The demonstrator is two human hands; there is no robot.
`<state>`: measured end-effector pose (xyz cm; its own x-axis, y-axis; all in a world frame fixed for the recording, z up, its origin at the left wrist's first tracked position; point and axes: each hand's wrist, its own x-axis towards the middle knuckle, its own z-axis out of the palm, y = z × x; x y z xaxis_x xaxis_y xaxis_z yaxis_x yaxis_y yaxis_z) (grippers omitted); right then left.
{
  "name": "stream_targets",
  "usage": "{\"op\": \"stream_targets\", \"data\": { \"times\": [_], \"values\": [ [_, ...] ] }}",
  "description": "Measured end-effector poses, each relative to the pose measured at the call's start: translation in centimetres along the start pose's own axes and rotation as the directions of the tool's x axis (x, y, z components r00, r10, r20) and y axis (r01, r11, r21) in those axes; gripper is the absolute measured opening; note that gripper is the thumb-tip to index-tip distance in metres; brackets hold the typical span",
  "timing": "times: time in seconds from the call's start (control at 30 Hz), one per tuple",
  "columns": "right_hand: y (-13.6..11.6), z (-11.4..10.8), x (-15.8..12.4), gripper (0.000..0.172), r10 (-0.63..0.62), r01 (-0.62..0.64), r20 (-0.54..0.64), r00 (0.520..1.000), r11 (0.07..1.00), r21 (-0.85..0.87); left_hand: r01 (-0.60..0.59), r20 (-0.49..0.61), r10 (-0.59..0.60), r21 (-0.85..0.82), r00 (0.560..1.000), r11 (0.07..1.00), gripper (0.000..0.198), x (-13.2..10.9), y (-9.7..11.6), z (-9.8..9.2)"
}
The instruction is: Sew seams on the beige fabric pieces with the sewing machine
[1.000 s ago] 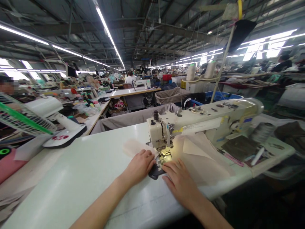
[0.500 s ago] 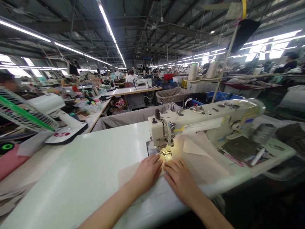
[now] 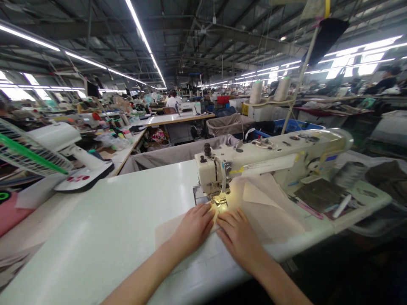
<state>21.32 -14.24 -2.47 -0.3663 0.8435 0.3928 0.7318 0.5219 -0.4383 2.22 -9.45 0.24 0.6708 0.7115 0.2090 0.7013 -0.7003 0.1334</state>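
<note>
A beige fabric piece (image 3: 267, 218) lies on the sewing machine's bed and passes under the lit presser foot (image 3: 220, 203). The sewing machine (image 3: 254, 163) is cream-coloured, with its head just beyond my fingers. Left of the foot, my left hand (image 3: 197, 220) is closed on the fabric's near edge, fingers together and bent. My right hand (image 3: 237, 228) grips the same fabric just right of and below the foot, its fingertips close to those of the left. Both palms face down, and the fabric between the fingertips is mostly hidden.
The pale tabletop (image 3: 111, 224) stretches to the left, where a fan (image 3: 79, 169) stands. At right lie a thread cone (image 3: 351, 174), pink-handled snips (image 3: 310, 209) and dark cloth (image 3: 321, 192). Behind the machine are cloth-lined bins (image 3: 178, 150) and two thread spools (image 3: 256, 92) on a stand.
The whole view has shifted slightly left and up. Both hands stay beside the presser foot on the fabric, with hardly any movement relative to the machine.
</note>
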Motion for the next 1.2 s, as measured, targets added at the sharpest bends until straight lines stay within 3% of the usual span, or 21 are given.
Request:
{"op": "stream_targets", "data": {
  "times": [0.23, 0.37, 0.87, 1.2],
  "values": [
    [0.2, -0.1, -1.3, 0.021, -0.032, 0.032, 0.005, 0.999, 0.999, 0.007, -0.087, 0.063, 0.088, -0.018, 0.994, 0.996, 0.019, -1.8, 2.4, -0.4],
    [0.3, -0.2, -1.5, 0.02, -0.048, 0.048, -0.005, 0.999, 0.999, -0.007, -0.109, 0.042, 0.11, -0.032, 0.993, 0.994, 0.018, -2.3, 3.2, -0.7],
    [0.9, -0.2, 3.6, 0.013, -0.019, 0.02, 0.018, 1.0, 0.997, -0.072, -0.106, 0.001, 0.106, -0.067, 0.994, 0.992, 0.026, 1.0, -1.9, -0.2],
    [0.9, 0.0, 1.7, 0.018, -0.007, 0.007, 0.024, 1.0, 1.0, -0.026, -0.123, -0.037, 0.12, -0.099, 0.992, 0.987, 0.027, 1.5, -2.7, -0.6]
  ]
}}
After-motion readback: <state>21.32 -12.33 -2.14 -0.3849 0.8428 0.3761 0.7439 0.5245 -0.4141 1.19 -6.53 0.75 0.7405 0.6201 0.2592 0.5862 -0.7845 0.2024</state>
